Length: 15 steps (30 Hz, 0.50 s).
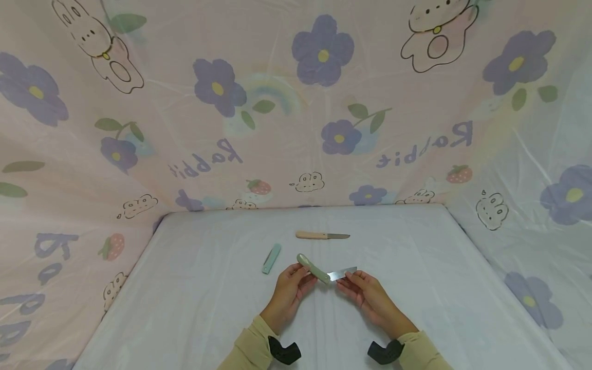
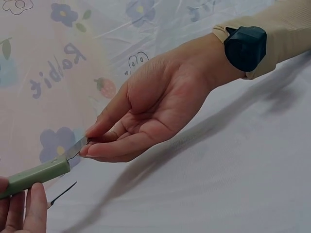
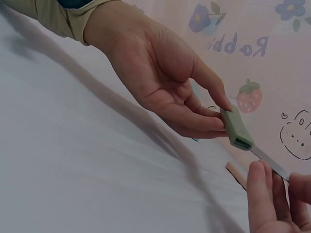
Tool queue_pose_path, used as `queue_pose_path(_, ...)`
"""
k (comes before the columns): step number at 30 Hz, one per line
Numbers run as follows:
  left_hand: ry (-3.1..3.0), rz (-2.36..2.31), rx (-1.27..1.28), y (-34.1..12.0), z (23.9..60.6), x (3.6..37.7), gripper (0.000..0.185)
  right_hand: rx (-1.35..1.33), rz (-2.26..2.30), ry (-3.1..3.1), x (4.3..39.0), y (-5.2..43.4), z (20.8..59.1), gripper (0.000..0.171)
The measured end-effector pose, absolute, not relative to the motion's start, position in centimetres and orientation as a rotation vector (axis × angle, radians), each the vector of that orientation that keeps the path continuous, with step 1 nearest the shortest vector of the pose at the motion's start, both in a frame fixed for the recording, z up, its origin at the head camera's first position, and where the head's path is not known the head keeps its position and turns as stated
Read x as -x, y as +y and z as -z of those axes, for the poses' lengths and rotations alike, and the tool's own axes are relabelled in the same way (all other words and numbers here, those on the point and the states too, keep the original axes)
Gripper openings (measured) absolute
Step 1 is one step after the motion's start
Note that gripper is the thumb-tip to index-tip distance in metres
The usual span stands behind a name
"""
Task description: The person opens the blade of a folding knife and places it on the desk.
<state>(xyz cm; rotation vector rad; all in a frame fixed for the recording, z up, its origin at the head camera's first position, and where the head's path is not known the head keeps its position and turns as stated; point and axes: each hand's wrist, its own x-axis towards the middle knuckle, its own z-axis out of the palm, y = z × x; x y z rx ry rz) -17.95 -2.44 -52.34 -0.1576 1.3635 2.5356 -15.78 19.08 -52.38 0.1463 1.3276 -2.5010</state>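
Observation:
In the head view, a folding knife with a pale green handle (image 1: 313, 269) is held up between both hands, its blade (image 1: 339, 274) unfolded at an angle. My left hand (image 1: 290, 288) grips the handle between thumb and fingers. Thumb and fingers of my right hand (image 1: 367, 294) pinch the blade near its tip. The left wrist view has the right hand (image 2: 155, 107) at the blade, while the right wrist view has the left hand (image 3: 165, 82) on the handle (image 3: 235, 128).
Beyond the hands, a knife with a light wooden handle (image 1: 312, 235) lies on the white-covered table (image 1: 208, 308). A mint-green folded knife (image 1: 271, 258) lies left of the held one. Printed fabric (image 1: 277, 128) walls in the back and sides.

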Motion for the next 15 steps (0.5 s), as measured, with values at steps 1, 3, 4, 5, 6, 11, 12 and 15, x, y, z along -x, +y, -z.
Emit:
queue_pose_path(1, 1.359, -2.544, 0.168, -2.39, 52.28, 17.93, 0.027, -0.156, 2.511, 1.304, 15.75, 19.05, 52.31, 0.004)
queue_pose_path(3, 1.339, -2.565, 0.194, -2.28, 52.19, 17.91, 0.028, -0.192, 2.533, 1.25, 15.74, 18.96, 52.2, 0.003)
queue_pose_path(4, 1.335, -2.573, 0.201, -2.24, 52.18, 17.9, 0.028, -0.201, 2.542, 1.231, 15.73, 18.9, 52.14, 0.003)
queue_pose_path(5, 1.323, -2.582, 0.214, -2.18, 52.15, 17.88, 0.029, -0.217, 2.551, 1.208, 15.74, 18.86, 52.1, 0.003)
queue_pose_path(6, 1.311, -2.591, 0.22, -2.13, 52.16, 17.88, 0.029, -0.233, 2.561, 1.187, 15.74, 18.81, 52.06, 0.004)
queue_pose_path(11, 1.223, -2.651, 0.267, -1.78, 52.31, 17.89, 0.029, -0.326, 2.619, 1.111, 15.89, 18.45, 52.08, 0.006)
queue_pose_path(12, 1.21, -2.663, 0.274, -1.71, 52.35, 17.9, 0.029, -0.349, 2.633, 1.096, 15.93, 18.36, 52.1, 0.006)
queue_pose_path(15, 1.184, -2.698, 0.291, -1.47, 52.45, 17.93, 0.027, -0.398, 2.679, 1.036, 16.03, 18.12, 52.27, 0.007)
